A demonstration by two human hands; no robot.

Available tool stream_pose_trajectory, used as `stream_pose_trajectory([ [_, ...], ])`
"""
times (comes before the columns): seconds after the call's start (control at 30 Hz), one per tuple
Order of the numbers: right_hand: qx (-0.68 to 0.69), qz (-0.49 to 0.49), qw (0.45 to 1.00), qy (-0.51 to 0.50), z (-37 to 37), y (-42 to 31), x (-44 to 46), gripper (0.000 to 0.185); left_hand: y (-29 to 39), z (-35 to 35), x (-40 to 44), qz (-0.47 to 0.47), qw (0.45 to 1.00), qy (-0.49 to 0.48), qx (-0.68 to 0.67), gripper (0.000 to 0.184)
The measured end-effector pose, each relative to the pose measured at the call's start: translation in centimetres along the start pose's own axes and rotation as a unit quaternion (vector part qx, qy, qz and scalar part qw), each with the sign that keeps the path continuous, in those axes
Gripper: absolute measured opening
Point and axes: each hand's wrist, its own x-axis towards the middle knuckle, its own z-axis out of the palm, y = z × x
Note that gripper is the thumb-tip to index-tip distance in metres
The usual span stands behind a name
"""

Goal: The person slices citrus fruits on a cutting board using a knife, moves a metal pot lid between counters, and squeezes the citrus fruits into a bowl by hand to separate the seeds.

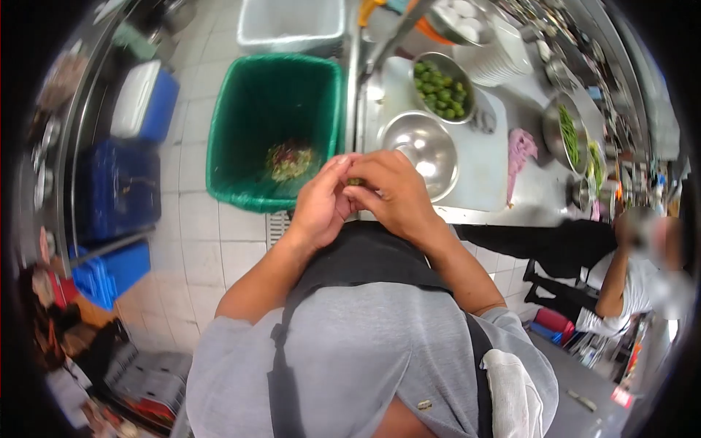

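Note:
My left hand (321, 198) and my right hand (394, 191) are together in front of my apron, close to the counter edge. Between the curled fingers shows a bit of a small green lime (355, 182), mostly hidden, with both hands closed around it. Just beyond my right hand sits a shiny steel bowl (431, 150) with nothing visible inside. A second steel bowl (467, 77) behind it is filled with small green limes (440, 91). Left of my hands stands a green-lined bin (241, 193) with plant scraps (288, 160) at its bottom.
Both bowls rest on a white cutting board (485, 164), beside a pink cloth (521, 150). Farther right is a bowl of green beans (568, 135). Stacked plates (496, 62) stand behind. A co-worker (621, 285) is at the right. Blue containers (117, 190) line the left side.

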Motion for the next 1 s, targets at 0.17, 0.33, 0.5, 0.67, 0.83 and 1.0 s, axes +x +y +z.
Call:
stream_pose_trajectory([
  [0.17, -0.135, -0.065, 0.989, 0.01, -2.6, 2.9, -2.9, 0.03, -2.8, 1.9, 2.4, -0.051, 0.997, -0.034, 0.042, 0.041],
  [0.33, -0.145, -0.116, 0.982, 0.035, -6.1, 6.1, -4.3, 0.035, -6.6, 5.5, 4.1, -0.005, 0.999, 0.022, 0.047, 0.04],
  [0.5, -0.118, -0.13, 0.984, 0.023, -9.3, 9.3, -3.8, 0.03, -10.2, 7.2, 9.7, 0.11, 0.984, 0.136, -0.031, 0.042],
  [0.67, -0.118, -0.131, 0.982, -0.07, -7.4, 14.3, -2.5, 0.028, -12.8, 6.4, 12.9, 0.128, 0.976, 0.147, -0.102, 0.041],
  [0.83, -0.109, -0.064, 0.988, -0.088, -7.7, 13.7, -2.1, 0.026, -12.3, 6.6, 13.2, 0.164, 0.965, 0.189, -0.083, 0.041],
  [1.0, -0.142, 0.007, 0.988, -0.058, -6.9, 12.8, -1.7, 0.024, -11.1, 6.1, 13.2, 0.128, 0.974, 0.16, -0.094, 0.043],
])
